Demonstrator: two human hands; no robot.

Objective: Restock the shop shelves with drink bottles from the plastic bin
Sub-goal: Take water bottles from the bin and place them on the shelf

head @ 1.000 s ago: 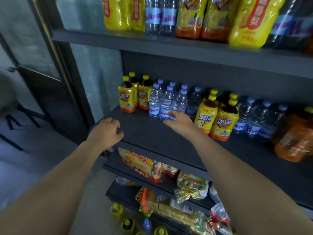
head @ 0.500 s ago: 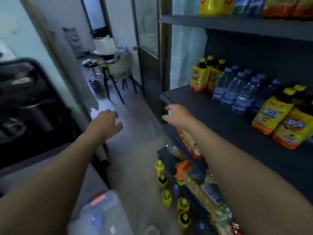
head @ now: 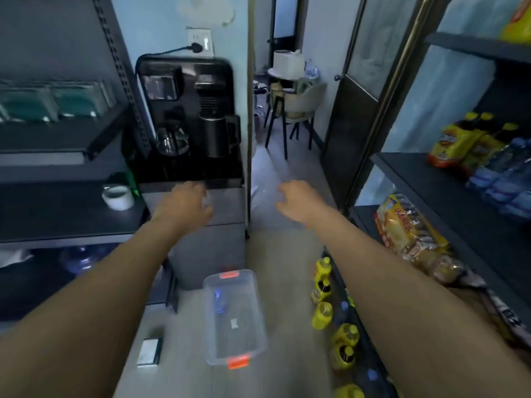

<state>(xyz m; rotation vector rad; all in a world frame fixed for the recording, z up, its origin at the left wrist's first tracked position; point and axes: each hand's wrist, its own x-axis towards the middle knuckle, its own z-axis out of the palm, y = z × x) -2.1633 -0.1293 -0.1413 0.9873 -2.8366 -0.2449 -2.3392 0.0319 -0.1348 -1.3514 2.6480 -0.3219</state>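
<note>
A clear plastic bin [head: 260, 326] with orange clips lies on the floor below my arms. One water bottle [head: 219, 301] with a blue cap lies inside it. My left hand [head: 184, 203] and my right hand [head: 298, 201] hang in the air above the floor, fingers loosely curled, holding nothing. The dark shop shelf [head: 436, 193] is on the right, with yellow tea bottles [head: 457, 143] and water bottles [head: 505, 176] at its back.
Several yellow bottles [head: 323, 282] stand on the floor along the shelf base. Snack bags [head: 408, 234] fill the lower shelf. A black coffee machine [head: 189, 116] sits on a grey cabinet ahead left, beside a dark rack with a white cup [head: 117, 196]. Chairs stand beyond the doorway.
The view has swung left, away from the shelf toward the aisle and the bin. My right hand has left the shelf and both hands now hover over the floor.
</note>
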